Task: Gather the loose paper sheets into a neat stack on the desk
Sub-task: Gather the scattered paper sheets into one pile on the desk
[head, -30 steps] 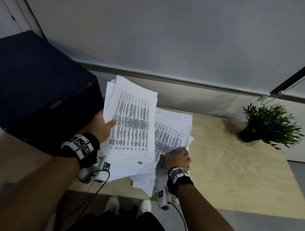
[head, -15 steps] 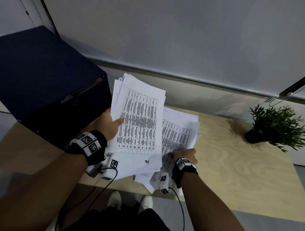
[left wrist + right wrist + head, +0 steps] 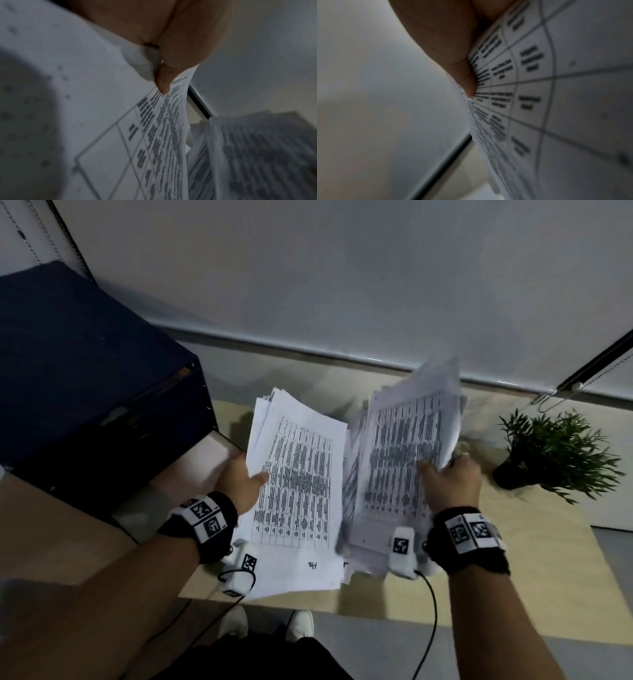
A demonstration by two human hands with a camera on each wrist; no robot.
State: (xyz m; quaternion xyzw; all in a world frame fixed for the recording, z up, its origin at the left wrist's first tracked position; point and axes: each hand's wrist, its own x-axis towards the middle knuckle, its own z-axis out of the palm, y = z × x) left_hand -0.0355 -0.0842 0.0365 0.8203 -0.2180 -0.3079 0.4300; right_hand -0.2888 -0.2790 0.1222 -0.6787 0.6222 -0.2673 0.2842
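Two bundles of white printed sheets with tables are held above the wooden desk (image 3: pixel 534 546). My left hand (image 3: pixel 239 481) grips the left bundle (image 3: pixel 298 498) at its left edge, thumb on the top page. The thumb (image 3: pixel 164 81) presses on the printed sheet (image 3: pixel 154 135) in the left wrist view. My right hand (image 3: pixel 448 477) grips the right bundle (image 3: pixel 407 453) at its right edge, tilted up and blurred. In the right wrist view the thumb (image 3: pixel 467 81) lies against the printed page (image 3: pixel 539 94). A few more sheets (image 3: pixel 349 498) show between the two bundles.
A dark blue box (image 3: pixel 85 392) stands on the desk's left side, close to my left hand. A small potted plant (image 3: pixel 555 453) sits at the right rear. A grey wall (image 3: pixel 342 285) runs behind the desk. My shoes (image 3: pixel 267 621) show below the desk's front edge.
My right hand has lifted the second bundle off the desk, up and to the right. The left hand still holds its bundle, now a little lower in view.
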